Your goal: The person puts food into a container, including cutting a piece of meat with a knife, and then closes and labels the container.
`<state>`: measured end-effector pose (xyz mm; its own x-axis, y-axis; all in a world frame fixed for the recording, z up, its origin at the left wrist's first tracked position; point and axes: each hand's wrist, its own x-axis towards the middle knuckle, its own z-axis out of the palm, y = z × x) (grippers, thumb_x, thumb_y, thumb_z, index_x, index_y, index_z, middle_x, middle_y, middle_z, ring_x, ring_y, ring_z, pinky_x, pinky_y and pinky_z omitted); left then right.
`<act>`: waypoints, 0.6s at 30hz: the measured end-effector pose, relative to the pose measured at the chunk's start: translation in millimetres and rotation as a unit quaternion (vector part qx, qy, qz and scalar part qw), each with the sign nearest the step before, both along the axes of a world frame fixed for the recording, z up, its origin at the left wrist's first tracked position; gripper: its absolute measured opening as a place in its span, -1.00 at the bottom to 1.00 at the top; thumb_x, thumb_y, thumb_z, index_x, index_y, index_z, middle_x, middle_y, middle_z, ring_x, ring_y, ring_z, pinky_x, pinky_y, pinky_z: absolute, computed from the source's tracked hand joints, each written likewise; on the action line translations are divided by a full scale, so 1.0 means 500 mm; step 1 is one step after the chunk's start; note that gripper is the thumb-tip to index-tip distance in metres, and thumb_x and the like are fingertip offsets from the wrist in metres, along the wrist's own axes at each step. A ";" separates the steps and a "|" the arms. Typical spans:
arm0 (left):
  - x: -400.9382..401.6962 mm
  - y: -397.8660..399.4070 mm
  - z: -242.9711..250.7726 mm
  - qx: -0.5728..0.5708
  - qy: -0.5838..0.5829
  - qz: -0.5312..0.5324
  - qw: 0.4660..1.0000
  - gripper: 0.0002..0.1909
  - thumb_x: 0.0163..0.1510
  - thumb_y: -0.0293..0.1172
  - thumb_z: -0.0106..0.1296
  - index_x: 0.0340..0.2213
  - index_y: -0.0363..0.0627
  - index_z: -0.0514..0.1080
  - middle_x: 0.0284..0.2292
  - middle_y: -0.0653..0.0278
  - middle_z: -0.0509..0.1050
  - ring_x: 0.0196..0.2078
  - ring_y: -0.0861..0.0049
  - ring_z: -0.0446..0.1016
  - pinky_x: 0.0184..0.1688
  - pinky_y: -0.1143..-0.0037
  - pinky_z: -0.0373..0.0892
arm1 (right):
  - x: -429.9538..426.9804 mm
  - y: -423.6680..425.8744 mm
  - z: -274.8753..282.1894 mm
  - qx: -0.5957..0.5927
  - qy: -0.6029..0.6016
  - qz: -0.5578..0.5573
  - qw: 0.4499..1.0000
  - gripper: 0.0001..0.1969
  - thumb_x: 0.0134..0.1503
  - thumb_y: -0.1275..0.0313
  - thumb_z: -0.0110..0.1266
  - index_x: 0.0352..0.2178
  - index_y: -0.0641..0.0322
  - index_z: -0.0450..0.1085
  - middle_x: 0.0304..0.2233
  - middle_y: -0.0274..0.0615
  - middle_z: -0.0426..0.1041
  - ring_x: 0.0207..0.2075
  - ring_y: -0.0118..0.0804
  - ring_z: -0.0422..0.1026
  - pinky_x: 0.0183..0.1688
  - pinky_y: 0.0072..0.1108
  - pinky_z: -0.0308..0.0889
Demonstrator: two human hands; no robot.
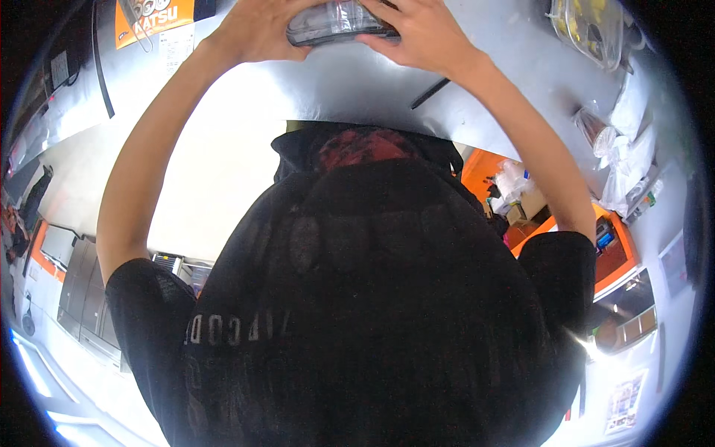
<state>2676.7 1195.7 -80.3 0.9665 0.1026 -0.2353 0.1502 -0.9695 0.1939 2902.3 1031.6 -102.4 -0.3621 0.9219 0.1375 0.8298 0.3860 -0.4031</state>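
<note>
At the top edge of the head view, a clear-lidded plastic container with a dark base point(342, 25) is held between both hands over a metal worktop point(335, 84). My left hand point(262, 28) grips its left side, with the thumb along the lower rim. My right hand point(422, 33) grips the right side, its thumb and fingers at the rim. Packets bearing print seem to lie in or on the container; its upper part is cut off by the frame. A dark stick-like thing point(430, 93) lies on the worktop below my right wrist.
An orange printed package point(156, 22) and a paper slip point(176, 50) lie at upper left, near a dark strip point(101, 67). At upper right stands a clear tub with yellow pieces point(592, 28); plastic bags point(620, 162) lie below it. The worktop's front edge runs before my body.
</note>
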 end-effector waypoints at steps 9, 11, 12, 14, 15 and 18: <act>0.008 0.002 0.001 -0.007 0.022 0.001 1.000 0.12 -0.38 0.18 0.41 0.28 0.46 0.22 0.33 0.08 0.03 0.41 -0.22 -0.19 0.26 -0.43 -0.10 | 0.030 0.008 0.010 -0.026 -0.042 0.020 0.999 -0.31 0.07 0.12 0.26 0.14 0.37 0.35 0.40 0.25 -0.05 0.43 0.53 -0.28 0.33 0.34 -0.26; 0.007 0.002 -0.001 -0.001 0.012 0.000 1.000 0.12 -0.37 0.18 0.42 0.28 0.46 0.22 0.33 0.08 0.03 0.41 -0.23 -0.19 0.26 -0.43 -0.10 | 0.047 0.011 0.006 -0.028 -0.044 0.069 0.996 -0.30 0.11 0.16 0.24 0.19 0.35 0.30 0.43 0.20 -0.12 0.44 0.49 -0.35 0.34 0.33 -0.27; 0.006 0.002 -0.002 -0.002 0.018 0.003 1.000 0.12 -0.36 0.19 0.41 0.28 0.47 0.21 0.34 0.07 0.03 0.41 -0.23 -0.20 0.26 -0.43 -0.11 | 0.050 0.012 0.006 -0.030 -0.045 0.068 0.996 -0.30 0.11 0.16 0.24 0.19 0.35 0.30 0.43 0.20 -0.12 0.44 0.49 -0.35 0.34 0.33 -0.27; 0.004 0.003 -0.006 -0.004 0.023 0.005 1.000 0.11 -0.35 0.20 0.41 0.29 0.47 0.21 0.34 0.07 0.02 0.41 -0.23 -0.21 0.27 -0.43 -0.12 | 0.054 0.013 0.007 -0.069 -0.032 0.076 0.994 -0.36 0.13 0.21 0.22 0.22 0.18 0.31 0.45 0.16 -0.17 0.46 0.45 -0.39 0.35 0.33 -0.30; 0.003 0.004 -0.005 0.003 0.031 -0.004 1.000 0.12 -0.34 0.20 0.41 0.29 0.47 0.20 0.34 0.06 0.01 0.41 -0.22 -0.21 0.28 -0.42 -0.13 | 0.054 0.010 0.003 -0.071 -0.032 0.075 0.994 -0.36 0.13 0.21 0.22 0.22 0.18 0.31 0.45 0.16 -0.17 0.46 0.45 -0.39 0.35 0.33 -0.30; 0.007 0.004 -0.003 0.009 0.040 -0.010 0.999 0.12 -0.33 0.19 0.41 0.30 0.46 0.18 0.35 0.05 -0.02 0.42 -0.23 -0.25 0.29 -0.42 -0.14 | 0.055 0.007 -0.003 -0.041 -0.012 0.084 0.996 -0.39 0.13 0.23 0.23 0.22 -0.02 0.33 0.47 0.12 -0.21 0.46 0.43 -0.43 0.36 0.32 -0.32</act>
<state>2680.0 1197.7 -81.7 0.9466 0.0873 -0.3103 0.1442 -0.9757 0.1653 2930.0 1035.1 -103.8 -0.5148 0.8557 0.0524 0.7662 0.4867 -0.4195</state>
